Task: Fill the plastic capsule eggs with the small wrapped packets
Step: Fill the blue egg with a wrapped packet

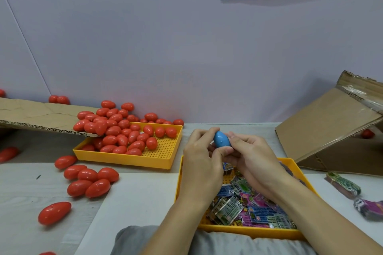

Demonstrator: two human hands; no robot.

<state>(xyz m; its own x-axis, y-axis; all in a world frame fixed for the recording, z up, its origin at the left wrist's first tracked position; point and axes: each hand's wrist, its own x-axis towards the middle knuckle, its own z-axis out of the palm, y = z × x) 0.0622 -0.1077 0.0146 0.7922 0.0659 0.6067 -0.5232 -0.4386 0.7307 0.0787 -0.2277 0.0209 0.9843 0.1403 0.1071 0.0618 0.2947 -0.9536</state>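
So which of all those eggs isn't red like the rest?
The blue egg, held between the fingers of both hands, left hand and right hand, above the packet tray. Every other egg in view is red.

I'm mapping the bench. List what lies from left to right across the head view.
Cardboard sheet → loose red eggs → egg tray → blue egg held in both hands → cardboard ramp.

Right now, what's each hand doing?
Left hand: gripping the blue egg.
Right hand: gripping the same blue egg.
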